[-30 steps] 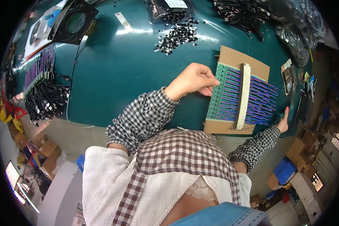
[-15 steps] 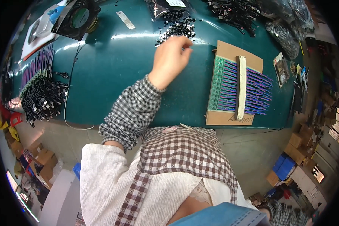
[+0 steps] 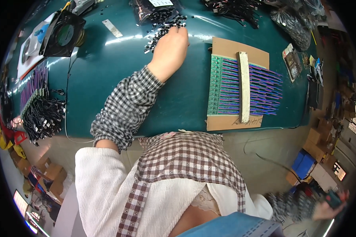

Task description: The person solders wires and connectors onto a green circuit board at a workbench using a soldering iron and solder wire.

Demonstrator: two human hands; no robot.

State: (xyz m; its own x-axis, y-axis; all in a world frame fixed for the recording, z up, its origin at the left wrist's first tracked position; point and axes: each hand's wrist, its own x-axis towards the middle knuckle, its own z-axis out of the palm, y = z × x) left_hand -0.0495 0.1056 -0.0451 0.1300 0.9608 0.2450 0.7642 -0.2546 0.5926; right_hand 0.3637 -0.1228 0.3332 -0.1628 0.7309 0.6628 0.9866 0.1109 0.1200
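The left hand (image 3: pixel 171 48) lies knuckles-up on the glossy teal table (image 3: pixel 106 79), its fingers curled down into a loose heap of small black plastic parts (image 3: pixel 162 27); whether they pinch one cannot be told. Just right of those fingers sits a flat brown cardboard sheet (image 3: pixel 233 47) carrying rows of thin green and purple wires (image 3: pixel 225 91) under a pale strip (image 3: pixel 244 87). The right hand (image 3: pixel 330 205), blurred and low beside the body, closes around a small dark object (image 3: pixel 333 199).
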